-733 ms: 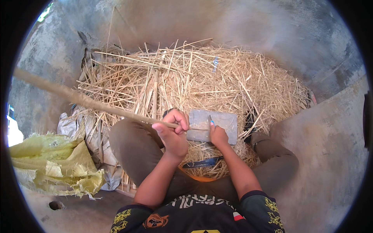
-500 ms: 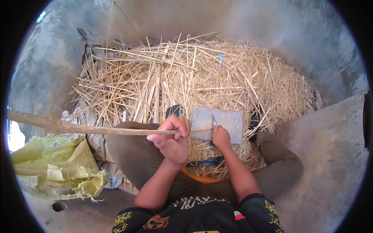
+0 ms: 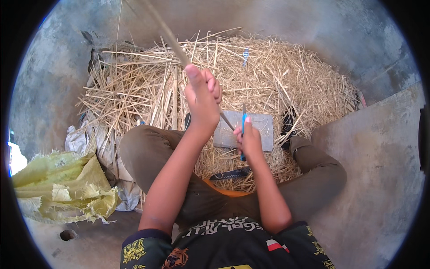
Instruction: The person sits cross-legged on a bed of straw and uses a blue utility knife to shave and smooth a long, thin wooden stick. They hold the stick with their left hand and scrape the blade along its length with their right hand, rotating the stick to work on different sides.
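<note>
My left hand (image 3: 204, 96) is raised in front of me, its fingers closed around a long bamboo strip (image 3: 168, 33). The strip slants from the top left, passes through the fist and runs down to my right hand. In my right hand (image 3: 251, 141) is a blue-handled knife (image 3: 243, 123), its narrow blade pointing away from me. The strip's near end meets the right hand's fingers beside the knife; whether they pinch it is hard to make out. Below the hands lies a grey flat slab (image 3: 264, 130) dusted with shavings.
A wide heap of bamboo shavings and strips (image 3: 268, 85) spreads out ahead, against a grey concrete wall (image 3: 268, 18). At the left lies a frayed yellow woven sack (image 3: 67, 188). My bent legs frame the slab, and a dark strap-like piece (image 3: 230, 174) lies nearer me.
My left hand has moved up and away, and the strip has swung from nearly level on the left to steeply slanted. The right hand, still with the knife, has shifted slightly.
</note>
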A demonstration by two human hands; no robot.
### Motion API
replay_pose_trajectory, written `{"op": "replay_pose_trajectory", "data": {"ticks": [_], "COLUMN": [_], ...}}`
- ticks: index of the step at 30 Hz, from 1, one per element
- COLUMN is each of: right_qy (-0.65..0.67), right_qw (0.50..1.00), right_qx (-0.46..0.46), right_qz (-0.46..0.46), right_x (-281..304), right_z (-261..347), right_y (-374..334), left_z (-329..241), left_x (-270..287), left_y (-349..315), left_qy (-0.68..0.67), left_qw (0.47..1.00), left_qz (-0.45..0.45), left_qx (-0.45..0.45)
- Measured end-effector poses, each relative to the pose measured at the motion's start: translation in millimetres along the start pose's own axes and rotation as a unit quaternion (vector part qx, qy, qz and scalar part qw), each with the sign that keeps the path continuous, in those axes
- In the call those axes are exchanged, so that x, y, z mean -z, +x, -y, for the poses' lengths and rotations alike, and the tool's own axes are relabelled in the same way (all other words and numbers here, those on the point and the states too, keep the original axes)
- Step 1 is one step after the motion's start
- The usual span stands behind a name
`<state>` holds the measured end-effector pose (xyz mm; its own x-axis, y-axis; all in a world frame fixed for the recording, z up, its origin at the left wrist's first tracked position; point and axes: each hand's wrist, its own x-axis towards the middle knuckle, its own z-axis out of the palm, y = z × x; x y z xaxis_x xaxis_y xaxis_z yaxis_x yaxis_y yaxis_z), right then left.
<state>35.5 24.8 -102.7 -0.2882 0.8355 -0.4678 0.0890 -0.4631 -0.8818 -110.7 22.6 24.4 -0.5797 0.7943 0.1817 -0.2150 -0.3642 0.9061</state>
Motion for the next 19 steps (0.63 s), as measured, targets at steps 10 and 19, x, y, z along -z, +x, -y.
{"op": "replay_pose_trajectory", "data": {"ticks": [10,19], "right_qy": [-0.073,-0.164], "right_qw": [0.983,0.985], "right_qx": [0.148,0.021], "right_qz": [-0.086,-0.052], "right_x": [-18,2], "right_z": [-45,-106], "right_y": [-3,46], "left_z": [9,8], "left_x": [-10,-9], "left_y": [-24,-33], "left_qy": [-0.045,-0.031], "left_qw": [0.995,0.987], "left_qz": [0.09,0.159], "left_qx": [-0.03,-0.018]}}
